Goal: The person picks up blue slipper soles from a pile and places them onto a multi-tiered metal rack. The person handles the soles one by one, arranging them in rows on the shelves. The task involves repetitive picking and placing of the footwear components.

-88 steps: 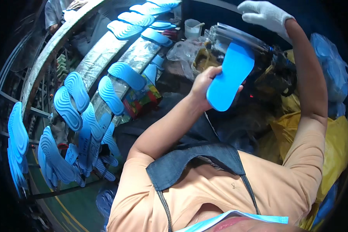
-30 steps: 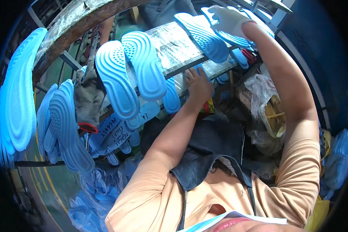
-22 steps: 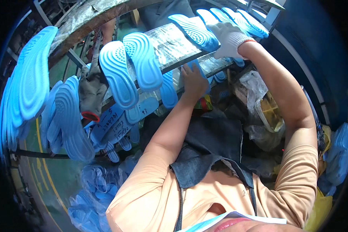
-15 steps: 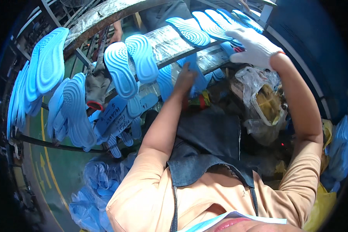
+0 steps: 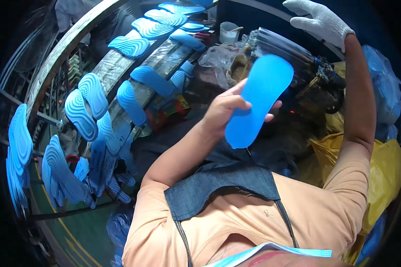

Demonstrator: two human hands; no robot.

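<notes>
My bare left hand [image 5: 225, 109] grips a blue shoe insole [image 5: 263, 86], thumb on its smooth face and fingertips at the far edge. The insole is tilted, its broad end up, in front of a machine with a shiny roller [image 5: 278, 44]. Raised at the upper right, my right hand [image 5: 318, 20] wears a white knit glove; its fingers are apart and hold nothing. Ridged blue insoles [image 5: 151, 27] lie along a film-covered rack [image 5: 113, 71] to the left. On its lower ledge sit a few more, including a curved insole [image 5: 131, 102].
At the far left, insoles [image 5: 20, 138] stand or hang in a bunch on the rack frame. A white cup [image 5: 229, 32] with a stick is beside the machine. Yellow plastic bags [image 5: 378, 178] and a blue plastic bag [image 5: 381, 84] crowd my right side.
My view has turned to the right. My left hand has brought an insole from the rack to the machine. My gloved right hand has moved away from the insoles, up and right.
</notes>
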